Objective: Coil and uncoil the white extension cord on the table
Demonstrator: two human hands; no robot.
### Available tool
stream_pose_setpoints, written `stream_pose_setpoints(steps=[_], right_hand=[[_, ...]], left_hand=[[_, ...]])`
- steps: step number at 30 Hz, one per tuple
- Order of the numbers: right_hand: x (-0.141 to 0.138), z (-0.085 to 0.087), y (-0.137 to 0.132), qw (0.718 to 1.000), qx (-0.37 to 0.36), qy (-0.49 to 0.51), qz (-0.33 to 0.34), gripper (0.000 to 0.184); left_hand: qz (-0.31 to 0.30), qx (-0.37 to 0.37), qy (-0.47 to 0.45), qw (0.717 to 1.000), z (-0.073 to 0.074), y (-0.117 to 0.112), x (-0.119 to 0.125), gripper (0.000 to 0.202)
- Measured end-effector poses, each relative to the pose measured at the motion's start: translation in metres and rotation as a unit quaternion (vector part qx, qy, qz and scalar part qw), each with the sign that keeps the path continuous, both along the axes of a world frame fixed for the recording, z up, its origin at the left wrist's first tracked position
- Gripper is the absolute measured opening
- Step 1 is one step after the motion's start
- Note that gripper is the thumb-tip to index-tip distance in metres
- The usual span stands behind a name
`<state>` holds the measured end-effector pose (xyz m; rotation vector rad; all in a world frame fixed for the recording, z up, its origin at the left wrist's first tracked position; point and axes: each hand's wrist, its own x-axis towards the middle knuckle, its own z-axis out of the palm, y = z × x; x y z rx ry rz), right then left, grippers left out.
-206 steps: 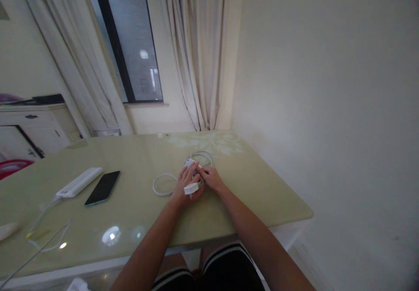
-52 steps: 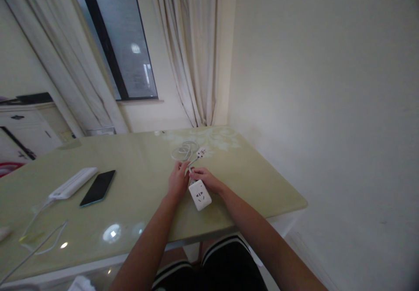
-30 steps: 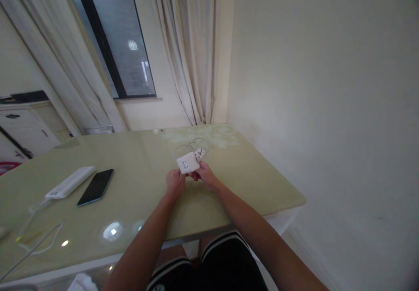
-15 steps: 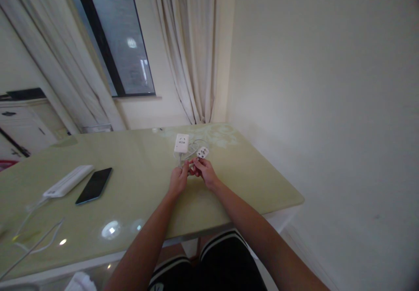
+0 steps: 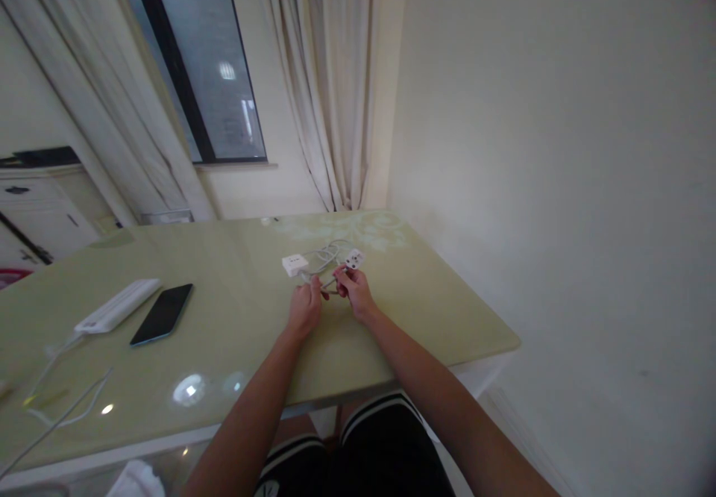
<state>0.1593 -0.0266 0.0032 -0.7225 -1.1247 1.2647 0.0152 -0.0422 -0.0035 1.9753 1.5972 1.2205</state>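
A pale power cord (image 5: 330,283) runs between my two hands, with more of it looped on the table behind them. My left hand (image 5: 305,306) is closed on the cord close to a white socket block (image 5: 294,264), which sits tilted just beyond the fingers. Pinched in my right hand (image 5: 354,292) is the cord just below a second white piece with dark holes (image 5: 354,259); whether it is a plug or another socket I cannot tell. The fingertips of both hands are partly hidden.
On the left of the greenish table (image 5: 240,258) lie a dark phone (image 5: 162,314) and a long white power strip (image 5: 118,306) with its cable (image 5: 53,363). A wall (image 5: 559,183) stands close on the right, and curtains (image 5: 324,72) hang behind the table.
My hands have moved slightly apart. The socket block has tipped over and shifted left and nearer me, while the holed piece has moved a little right. More cord shows between the hands.
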Motion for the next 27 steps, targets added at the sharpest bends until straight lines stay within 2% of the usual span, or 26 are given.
stream_pose_setpoints(steps=[4, 7, 12, 15, 18, 22, 24, 27], right_hand=[[0.001, -0.001, 0.002, 0.999, 0.036, -0.033, -0.02, 0.046], [0.002, -0.001, 0.001, 0.996, 0.058, -0.068, -0.021, 0.044], [-0.001, -0.002, -0.003, 0.995, 0.04, -0.022, 0.087, 0.051], [-0.003, -0.003, -0.002, 0.994, 0.041, -0.016, 0.096, 0.055], [-0.003, 0.0, -0.002, 0.996, 0.053, -0.03, 0.058, 0.05], [0.001, 0.007, -0.001, 0.998, 0.054, -0.004, -0.03, 0.048], [0.004, 0.01, 0.001, 0.995, 0.047, 0.026, -0.08, 0.049], [0.009, 0.011, 0.005, 0.988, 0.036, 0.069, -0.133, 0.05]], left_hand=[[0.005, 0.049, 0.056, 0.997, 0.001, 0.0, -0.003, 0.074], [0.039, 0.06, 0.114, 0.991, 0.003, -0.001, -0.005, 0.073], [0.056, 0.038, 0.186, 0.98, 0.005, -0.001, -0.006, 0.063], [0.057, 0.021, 0.181, 0.982, 0.005, -0.001, -0.01, 0.064], [0.056, 0.014, 0.142, 0.988, 0.005, 0.0, -0.016, 0.067], [0.019, 0.094, 0.129, 0.987, 0.005, 0.006, -0.025, 0.047], [0.044, 0.129, 0.131, 0.982, 0.004, 0.01, -0.029, 0.037], [0.115, 0.131, 0.14, 0.975, 0.004, 0.013, -0.035, 0.027]])
